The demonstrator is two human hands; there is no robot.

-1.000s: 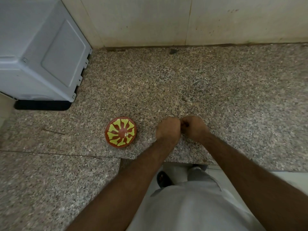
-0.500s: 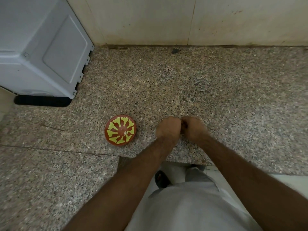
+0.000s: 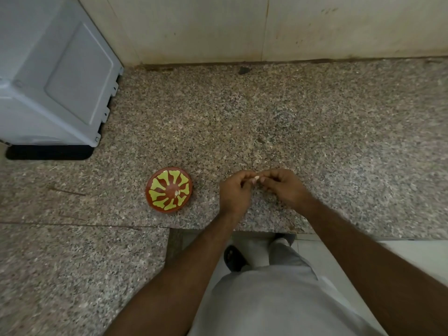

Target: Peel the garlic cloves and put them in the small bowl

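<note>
Here, both hands meet above the near part of a speckled granite counter (image 3: 315, 122), fingertip to fingertip. The left hand (image 3: 234, 191) and the right hand (image 3: 282, 187) each pinch the same small pale garlic clove (image 3: 256, 178), which shows only as a whitish sliver between the thumbs and forefingers. The other fingers of both hands are curled in loosely. Whether the clove's skin is on or off cannot be told, since too little of it is visible.

The small bowl (image 3: 169, 189) sits on the counter to the left of the hands, near them but not touching. It is reddish-brown with yellow-green petal shapes painted inside, radiating from the middle. A couple of small pale pieces (image 3: 178, 192) lie in it, right of centre; they look like garlic, though they are too small to be sure.

At the far left stands a large grey appliance (image 3: 55, 76) with a recessed panel on its side, resting on a black base (image 3: 48, 152). Along the far edge of the counter rises a pale tiled wall (image 3: 266, 27), with a dark small chip (image 3: 243, 70) lying just below the joint. A thin seam (image 3: 72, 225) runs across the counter on the near left. At the near edge, the person's light shirt (image 3: 278, 306) fills the bottom of the view, and a dark sandal (image 3: 234, 258) shows on the pale floor below the counter's lip.
</note>
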